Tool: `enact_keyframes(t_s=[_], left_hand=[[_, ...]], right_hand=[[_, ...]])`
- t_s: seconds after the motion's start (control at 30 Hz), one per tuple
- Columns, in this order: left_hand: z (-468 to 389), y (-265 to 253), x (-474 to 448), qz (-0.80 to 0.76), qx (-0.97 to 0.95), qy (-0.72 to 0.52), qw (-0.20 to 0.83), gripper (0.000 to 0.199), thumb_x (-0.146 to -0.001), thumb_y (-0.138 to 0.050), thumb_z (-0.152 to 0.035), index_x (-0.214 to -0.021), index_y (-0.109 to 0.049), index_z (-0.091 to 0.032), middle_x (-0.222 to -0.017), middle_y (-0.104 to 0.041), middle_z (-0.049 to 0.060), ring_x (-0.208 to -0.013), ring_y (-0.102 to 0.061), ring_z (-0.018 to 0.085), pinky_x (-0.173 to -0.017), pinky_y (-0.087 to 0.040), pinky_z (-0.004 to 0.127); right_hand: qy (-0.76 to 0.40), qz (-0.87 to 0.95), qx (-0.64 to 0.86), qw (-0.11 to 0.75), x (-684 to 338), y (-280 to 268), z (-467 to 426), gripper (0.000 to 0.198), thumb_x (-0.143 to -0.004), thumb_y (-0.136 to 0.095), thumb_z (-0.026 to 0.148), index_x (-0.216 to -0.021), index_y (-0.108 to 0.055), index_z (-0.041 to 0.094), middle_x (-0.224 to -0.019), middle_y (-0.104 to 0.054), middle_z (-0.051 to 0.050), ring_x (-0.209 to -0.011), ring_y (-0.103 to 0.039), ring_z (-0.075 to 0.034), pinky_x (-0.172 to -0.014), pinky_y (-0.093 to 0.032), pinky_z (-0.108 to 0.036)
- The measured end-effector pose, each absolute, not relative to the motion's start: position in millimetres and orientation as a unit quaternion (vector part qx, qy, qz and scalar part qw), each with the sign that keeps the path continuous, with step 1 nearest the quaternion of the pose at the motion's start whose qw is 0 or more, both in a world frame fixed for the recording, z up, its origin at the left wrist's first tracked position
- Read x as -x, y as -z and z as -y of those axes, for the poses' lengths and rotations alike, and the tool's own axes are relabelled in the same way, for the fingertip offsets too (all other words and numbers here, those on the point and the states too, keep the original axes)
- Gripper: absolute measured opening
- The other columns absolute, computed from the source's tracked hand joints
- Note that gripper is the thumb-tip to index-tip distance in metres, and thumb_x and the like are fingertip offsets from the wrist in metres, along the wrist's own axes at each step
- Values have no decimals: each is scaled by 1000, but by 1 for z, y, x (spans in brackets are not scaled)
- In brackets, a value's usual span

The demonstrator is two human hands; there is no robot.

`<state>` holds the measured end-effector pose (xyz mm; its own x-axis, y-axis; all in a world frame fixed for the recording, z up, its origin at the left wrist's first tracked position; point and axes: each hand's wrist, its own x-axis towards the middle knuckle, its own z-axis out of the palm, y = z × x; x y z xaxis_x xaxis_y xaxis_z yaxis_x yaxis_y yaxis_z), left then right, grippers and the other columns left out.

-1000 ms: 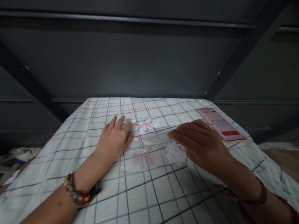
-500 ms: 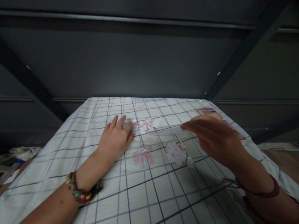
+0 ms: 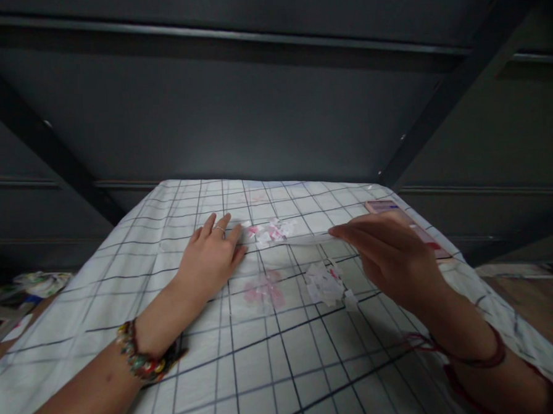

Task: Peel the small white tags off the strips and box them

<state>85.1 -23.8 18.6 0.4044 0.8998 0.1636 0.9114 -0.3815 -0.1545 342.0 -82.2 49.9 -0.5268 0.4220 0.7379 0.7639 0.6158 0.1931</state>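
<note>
Farther right than a second ago, the right hand (image 3: 394, 256) pinches clear, glossy film (image 3: 308, 239); the left hand (image 3: 209, 254) lies flat, loosely spread, beside flaky pink-white scraps (image 3: 275, 231).

The widest free room is the near middle of the checked cloth (image 3: 202, 384), between the two forearms; a second open stretch runs left of the left hand (image 3: 209, 250). Farther in, the middle is obstructed: a clear plastic strip (image 3: 310, 239) reaches left from the right hand (image 3: 390, 253) toward the far paper scraps (image 3: 275, 230). Between the pink piece (image 3: 265, 291) and the near scrap pile (image 3: 324, 283) runs only a narrow gap. Rightward, that hand and the smartphone (image 3: 382, 207) obstruct passage; the dark panel (image 3: 253, 122) bounds the far side.
</note>
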Motion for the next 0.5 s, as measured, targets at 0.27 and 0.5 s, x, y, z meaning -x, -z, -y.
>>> enact_keyframes(t_s=[0.27,0.5], left_hand=[[23,-18,-84,545,831,33,106,43,-94,-50,-29,-132,-55,-10,-145,-46,20,-137,-35,40,-105,-38,52],[23,-19,-84,545,832,43,97,41,-93,-53,-27,-130,-57,-10,-144,-47,20,-136,-36,40,-105,-38,53]], right_hand=[[248,847,359,304,-334,-43,78,39,-79,-39,-8,-91,-65,18,-79,-71,-3,-72,-63,-16,-68,-48,-32],[259,843,355,311,-339,-52,84,38,-78,-41,-6,-95,-65,20,-78,-71,-2,-72,-64,-17,-64,-47,-32]])
